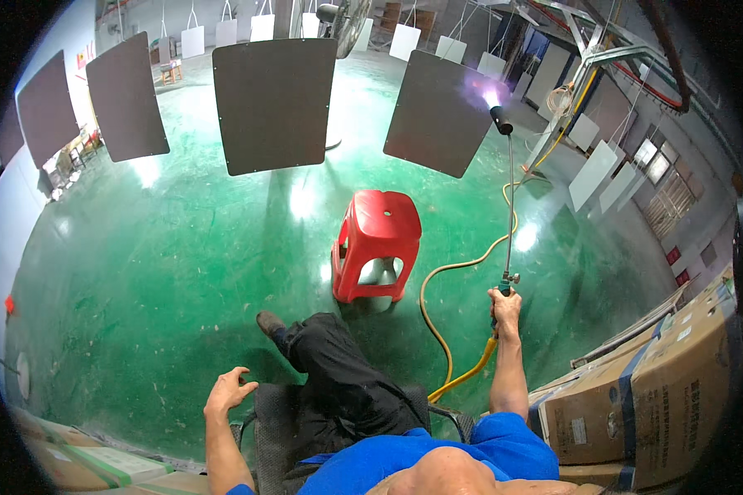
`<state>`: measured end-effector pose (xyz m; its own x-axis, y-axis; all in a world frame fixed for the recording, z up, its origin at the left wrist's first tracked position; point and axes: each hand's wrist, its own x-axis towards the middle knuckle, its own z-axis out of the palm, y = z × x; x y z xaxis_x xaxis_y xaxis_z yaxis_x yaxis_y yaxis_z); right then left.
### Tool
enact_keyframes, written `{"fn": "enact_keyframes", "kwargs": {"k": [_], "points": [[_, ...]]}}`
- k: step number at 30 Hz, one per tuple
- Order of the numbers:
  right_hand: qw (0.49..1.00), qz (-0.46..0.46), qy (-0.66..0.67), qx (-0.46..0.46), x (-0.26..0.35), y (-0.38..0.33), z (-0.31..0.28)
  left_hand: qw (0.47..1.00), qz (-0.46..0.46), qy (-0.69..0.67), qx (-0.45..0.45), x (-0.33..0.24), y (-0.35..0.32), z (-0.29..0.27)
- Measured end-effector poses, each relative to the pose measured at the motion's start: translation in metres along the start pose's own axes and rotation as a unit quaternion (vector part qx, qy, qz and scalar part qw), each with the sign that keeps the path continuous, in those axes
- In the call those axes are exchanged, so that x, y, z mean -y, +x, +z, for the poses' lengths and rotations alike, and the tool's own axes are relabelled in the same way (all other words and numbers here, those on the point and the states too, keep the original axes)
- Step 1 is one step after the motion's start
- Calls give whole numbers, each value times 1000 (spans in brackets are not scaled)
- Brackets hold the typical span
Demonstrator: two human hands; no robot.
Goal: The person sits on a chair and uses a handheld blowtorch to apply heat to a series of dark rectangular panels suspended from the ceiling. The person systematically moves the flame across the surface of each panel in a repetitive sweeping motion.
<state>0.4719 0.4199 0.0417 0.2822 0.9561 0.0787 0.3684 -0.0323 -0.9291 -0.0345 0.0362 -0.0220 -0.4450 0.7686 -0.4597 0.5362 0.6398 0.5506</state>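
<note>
I am gripping the handle of a long gas torch (508, 206) in my right hand (504, 304), fingers wrapped tight around it, arm stretched forward. The wand is running almost straight up and away from my fist, its long axis pointing ahead and a touch left, and it is ending in a dark nozzle with a pale flame (489, 91) licking the upper right corner of the nearest hanging dark panel (439, 115). So the panel is lying straight ahead of the right hand, at the far end of the wand; the right arm is the nearer one by far. A yellow hose (437, 330) is trailing from the handle, looping over the green floor (157, 247) and back toward my seat. My left hand (227, 389) is hovering empty, fingers spread and curled, over the floor beside my dark-trousered leg (330, 371). A red plastic stool (377, 244) is standing between me and the panels. More dark panels (274, 103) are hanging in a row to the left. Cardboard boxes (660, 379) are stacked at my right.
</note>
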Motion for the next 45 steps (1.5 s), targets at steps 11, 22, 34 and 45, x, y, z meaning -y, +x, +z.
{"fn": "enact_keyframes", "kwargs": {"k": [11, 22, 34, 45], "points": [[996, -6, 49, 69, 19, -8, 25, 1000, -15, -10, -2, -9, -5, -3], [994, -7, -46, 103, -10, -40, 42, 1000, 2, 8, -5, -1, -3, -3], [978, -17, -189, 87, -80, -68, 12, 1000, 7, 4, -8, 5, 2, 2], [990, -25, -131, 38, -57, -58, 16, 1000, -8, 3, 2, 0, 0, -1]]}}
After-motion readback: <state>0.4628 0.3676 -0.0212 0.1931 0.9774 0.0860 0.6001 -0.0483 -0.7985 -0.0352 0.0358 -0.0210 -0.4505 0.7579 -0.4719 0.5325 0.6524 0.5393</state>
